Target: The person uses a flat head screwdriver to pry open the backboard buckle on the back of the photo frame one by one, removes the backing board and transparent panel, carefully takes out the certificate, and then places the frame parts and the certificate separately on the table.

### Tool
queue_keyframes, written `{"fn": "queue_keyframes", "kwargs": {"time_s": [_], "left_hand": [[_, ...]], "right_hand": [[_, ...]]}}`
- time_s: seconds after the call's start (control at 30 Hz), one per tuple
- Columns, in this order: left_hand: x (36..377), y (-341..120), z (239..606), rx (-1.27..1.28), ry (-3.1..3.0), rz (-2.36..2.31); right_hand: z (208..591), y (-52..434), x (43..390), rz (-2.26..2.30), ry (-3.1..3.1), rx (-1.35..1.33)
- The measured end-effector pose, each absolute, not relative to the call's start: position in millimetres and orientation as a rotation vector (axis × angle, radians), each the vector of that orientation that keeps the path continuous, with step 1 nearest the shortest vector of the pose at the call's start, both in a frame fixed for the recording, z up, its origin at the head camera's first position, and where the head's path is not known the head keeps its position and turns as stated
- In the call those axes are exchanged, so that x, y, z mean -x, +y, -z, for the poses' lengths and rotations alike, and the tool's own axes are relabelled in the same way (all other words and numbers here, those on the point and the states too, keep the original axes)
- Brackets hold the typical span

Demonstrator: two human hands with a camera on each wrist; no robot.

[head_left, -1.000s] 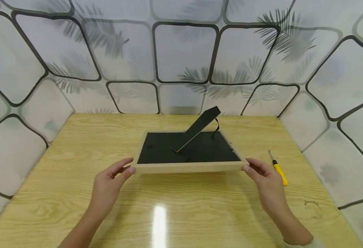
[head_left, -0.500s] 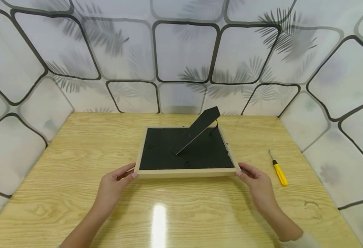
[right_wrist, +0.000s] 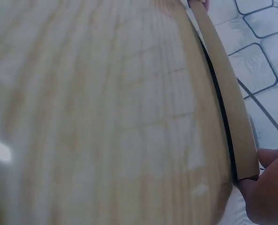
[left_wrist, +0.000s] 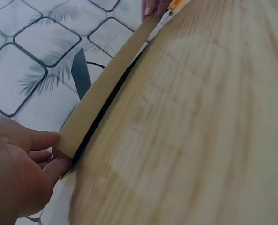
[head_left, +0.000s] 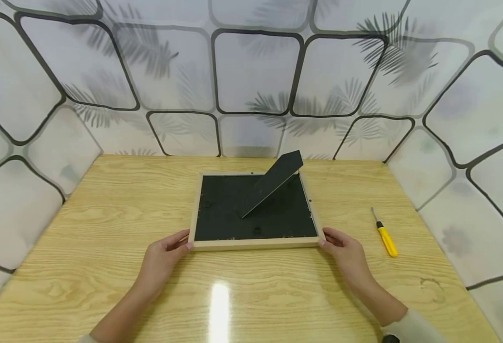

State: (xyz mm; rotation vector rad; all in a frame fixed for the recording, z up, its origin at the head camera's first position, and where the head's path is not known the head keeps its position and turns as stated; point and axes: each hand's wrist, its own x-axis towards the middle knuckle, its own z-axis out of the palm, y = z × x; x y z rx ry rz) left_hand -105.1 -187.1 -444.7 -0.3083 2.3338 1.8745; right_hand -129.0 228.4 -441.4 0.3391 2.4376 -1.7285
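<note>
A picture frame (head_left: pixel 255 245) with a pale wooden border lies back side up in the middle of the table in the head view. Its black backing board (head_left: pixel 221 205) faces up, and a black easel stand (head_left: pixel 272 183) slants up from it toward the right. My left hand (head_left: pixel 161 259) grips the near left corner between thumb and fingers. At the near right corner, my right hand (head_left: pixel 347 257) pinches the border the same way. In the left wrist view the long edge of the frame (left_wrist: pixel 101 89) runs close over the table, with a dark gap line beneath.
A screwdriver (head_left: pixel 387 240) with a yellow handle lies on the wooden table (head_left: pixel 118 205), right of the frame. Patterned walls (head_left: pixel 255 71) enclose the table at the back and on both sides. A dark mark shows on the table at the right.
The picture frame has come down toward the table and a little to the left, its near edge lowering. Both hands have moved with it, keeping hold of the same corners.
</note>
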Motion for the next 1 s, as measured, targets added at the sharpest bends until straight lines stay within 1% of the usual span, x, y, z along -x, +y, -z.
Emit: {"fn": "queue_keyframes", "kwargs": {"time_s": [0.57, 1.0], "left_hand": [[106.5, -186.0, 446.6, 0.316, 2.405, -1.806], [113.8, -196.0, 447.5, 0.199, 2.485, -1.688]], "right_hand": [[444.0, 221.8, 130.0, 1.644, 2.517, -0.265], [441.4, 220.7, 118.3, 1.564, 2.542, -0.303]]}}
